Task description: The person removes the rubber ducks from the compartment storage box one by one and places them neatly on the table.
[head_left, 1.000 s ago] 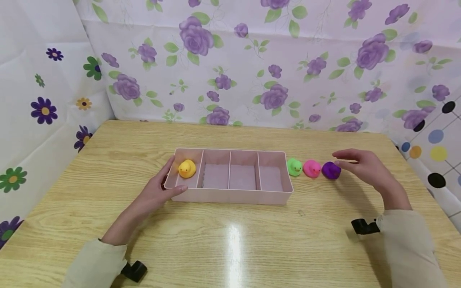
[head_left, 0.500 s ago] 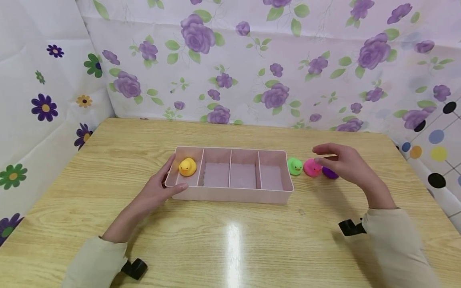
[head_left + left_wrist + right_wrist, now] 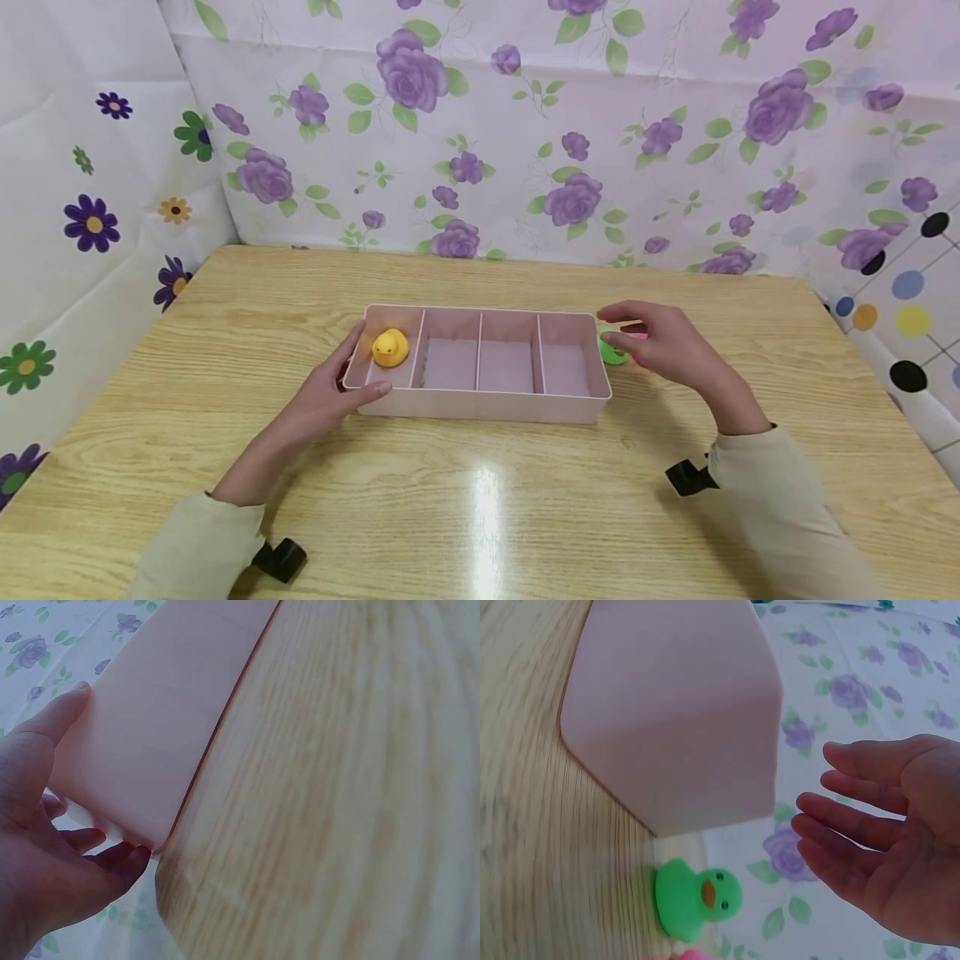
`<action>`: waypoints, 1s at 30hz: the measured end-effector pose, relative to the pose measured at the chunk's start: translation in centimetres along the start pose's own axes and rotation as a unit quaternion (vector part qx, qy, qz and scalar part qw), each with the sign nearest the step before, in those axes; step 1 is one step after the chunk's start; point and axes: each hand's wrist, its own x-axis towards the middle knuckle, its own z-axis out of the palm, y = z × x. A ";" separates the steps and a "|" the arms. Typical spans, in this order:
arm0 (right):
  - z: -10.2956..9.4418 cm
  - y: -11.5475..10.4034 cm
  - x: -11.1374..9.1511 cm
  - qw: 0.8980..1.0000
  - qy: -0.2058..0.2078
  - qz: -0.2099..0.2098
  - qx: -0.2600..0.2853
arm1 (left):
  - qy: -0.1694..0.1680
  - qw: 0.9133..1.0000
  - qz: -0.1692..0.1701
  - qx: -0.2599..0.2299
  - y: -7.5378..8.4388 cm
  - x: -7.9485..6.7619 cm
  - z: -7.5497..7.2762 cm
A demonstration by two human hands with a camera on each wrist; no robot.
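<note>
A pale pink organizer box (image 3: 480, 407) with several compartments lies lengthwise on the table. In its leftmost compartment sits a yellow rubber duck (image 3: 390, 347). My left hand (image 3: 327, 398) grips the box's left end, thumb over the front rim and fingers curled round the end wall. Just off the right end, my right hand (image 3: 671, 343) hovers above a green rubber duck (image 3: 682, 901), its fingers loosely bent and holding nothing. A sliver of a pink rubber duck (image 3: 692, 955) shows behind the green one. The purple duck is hidden under my right hand in the head view.
The wooden table (image 3: 390, 500) has its back edge against a floral cloth (image 3: 495, 125). More patterned cloth hangs at the left and right sides. A small black device (image 3: 281, 562) sits at each wrist.
My right hand has moved left from beside the purple duck, passing over the pink duck to the green one. The left hand and the box have stayed put.
</note>
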 end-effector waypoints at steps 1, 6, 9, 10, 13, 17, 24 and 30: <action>0.2 -0.2 0.1 1.000 0.002 -0.009 0.001 | 0.000 1.000 0.000 0.000 0.0 0.0 0.0; 1.1 -1.1 0.9 0.999 0.008 -0.049 -0.002 | 0.000 1.000 0.000 -0.001 0.0 0.0 0.0; 1.5 -1.6 1.4 0.998 0.010 -0.060 0.000 | 0.000 1.000 0.000 0.001 0.1 0.0 0.0; 1.6 -1.8 1.5 0.998 0.011 -0.063 0.002 | 0.000 1.000 -0.001 0.001 0.1 0.0 0.0; 2.0 -2.5 1.9 0.997 0.009 -0.070 0.006 | 0.000 1.000 -0.001 0.003 0.0 0.0 0.0; 2.5 -3.4 2.5 0.997 -0.001 -0.069 0.017 | 0.000 1.000 -0.001 0.003 0.0 0.0 0.0; 3.6 -4.8 3.8 0.995 -0.018 -0.080 0.051 | 0.000 1.000 -0.004 0.004 0.1 0.0 0.0; 4.6 -6.1 4.8 0.994 -0.040 -0.092 0.049 | -0.001 1.000 -0.011 0.004 0.2 0.0 0.0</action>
